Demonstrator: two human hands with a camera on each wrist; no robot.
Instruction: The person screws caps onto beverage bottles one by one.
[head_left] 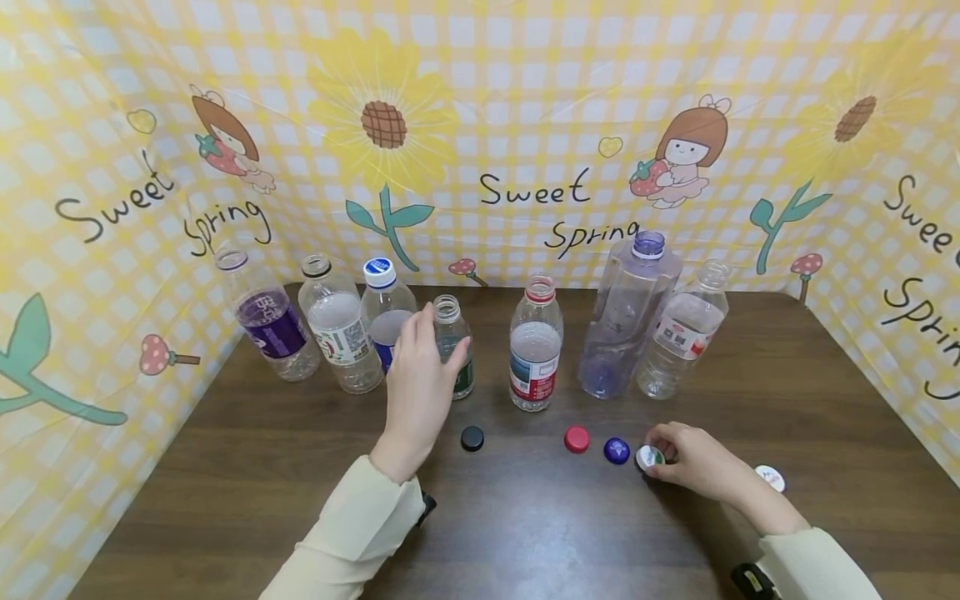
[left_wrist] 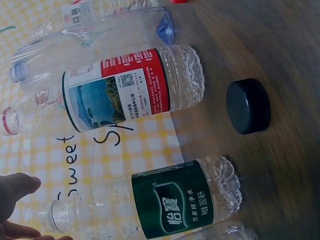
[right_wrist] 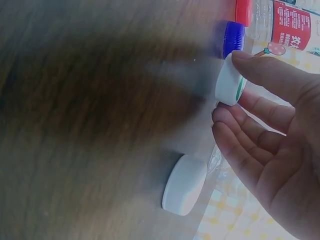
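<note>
My right hand (head_left: 693,461) pinches a white bottle cap (head_left: 649,458) with a green mark on its top between thumb and fingers, low over the table; the right wrist view shows this cap (right_wrist: 230,80) between the thumb and fingertips. My left hand (head_left: 417,375) is beside the neck of a small clear bottle with a green label (left_wrist: 172,206), its thumb and fingers spread apart around the open top. In the head view the hand partly covers this bottle (head_left: 447,309). A black cap (head_left: 472,438) lies in front of it.
A red cap (head_left: 577,439), a purple cap (head_left: 617,451) and another white cap (head_left: 770,478) lie on the brown table (head_left: 510,517). Several uncapped bottles stand in a row, including a red-labelled one (head_left: 534,375) and a tall purple one (head_left: 626,325). One bottle wears a blue-and-white cap (head_left: 379,272).
</note>
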